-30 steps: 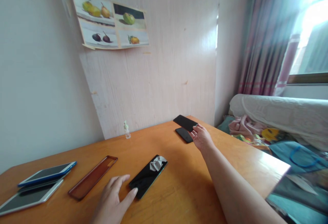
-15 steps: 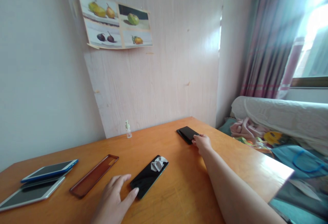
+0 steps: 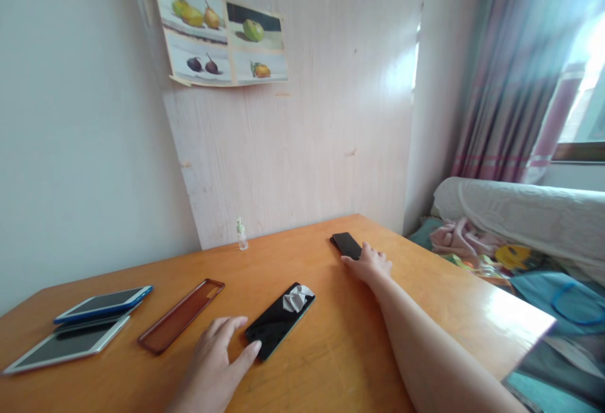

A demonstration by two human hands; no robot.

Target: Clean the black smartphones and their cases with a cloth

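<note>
A black phone (image 3: 270, 331) lies aslant on the table with a crumpled piece of white paper (image 3: 297, 298) on its far end. My left hand (image 3: 215, 356) is beside the near end, thumb and fingers apart, the thumb tip at the phone's corner. Farther back on the right lies a dark device (image 3: 346, 244), apparently a phone on top of another dark flat piece. My right hand (image 3: 371, 263) reaches to its near end with spread fingers, which hide that end. Left of my left hand rests an empty reddish-brown clear phone case (image 3: 177, 319).
On the left of the wooden table (image 3: 326, 369), a blue-edged tablet (image 3: 104, 304) overlaps a white-edged tablet (image 3: 66, 347). A small clear spray bottle (image 3: 242, 236) stands at the back edge by the wall. Cloths and bags (image 3: 553, 293) are heaped beyond the right edge.
My right hand has gone from pinching the dark device's near corner to spreading its fingers over the near end. The left hand stays by the black phone. The view has shifted slightly.
</note>
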